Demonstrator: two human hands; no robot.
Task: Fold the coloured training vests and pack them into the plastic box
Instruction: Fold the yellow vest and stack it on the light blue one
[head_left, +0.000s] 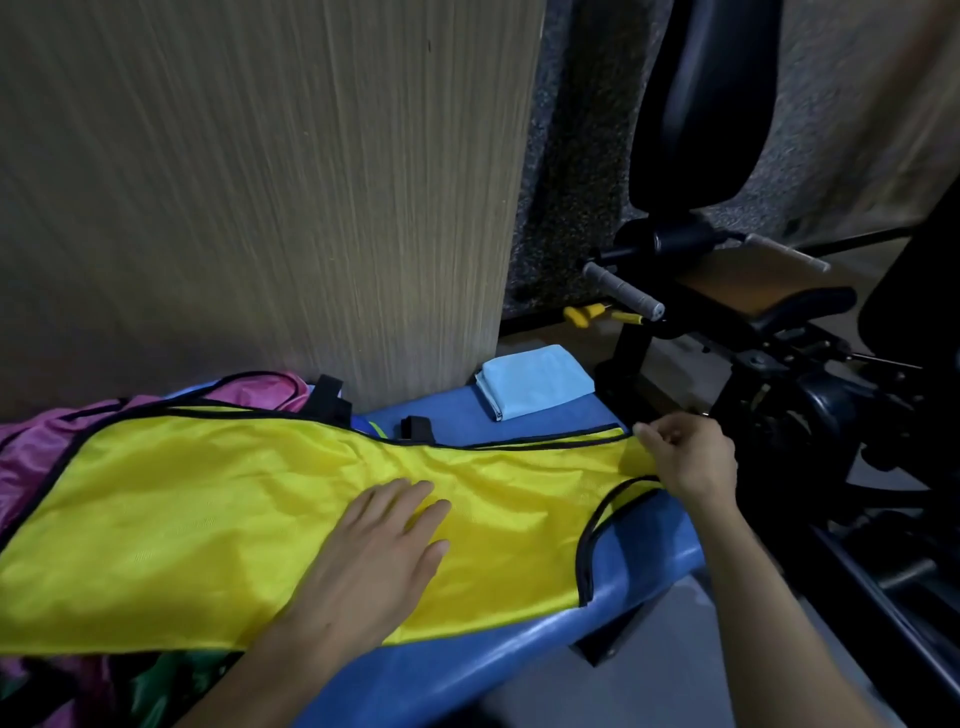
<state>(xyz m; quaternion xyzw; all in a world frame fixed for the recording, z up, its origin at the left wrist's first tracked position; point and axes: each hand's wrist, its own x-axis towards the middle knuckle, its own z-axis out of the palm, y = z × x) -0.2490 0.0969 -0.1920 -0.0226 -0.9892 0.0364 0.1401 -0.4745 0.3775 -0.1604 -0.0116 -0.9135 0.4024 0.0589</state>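
A yellow training vest (208, 519) with black trim lies spread flat across a blue padded bench (639, 561). My left hand (379, 551) rests flat on the middle of the vest, fingers straight. My right hand (685, 457) pinches the vest's shoulder strap at the right end of the bench. A pink vest (47, 431) lies under the yellow one at the left, and a green vest (171, 680) shows below its near edge. No plastic box is in view.
A folded light blue cloth (535, 387) sits at the far end of the bench. A wooden panel (260, 197) rises right behind the bench. Black gym equipment (779, 353) with grey handles stands close on the right.
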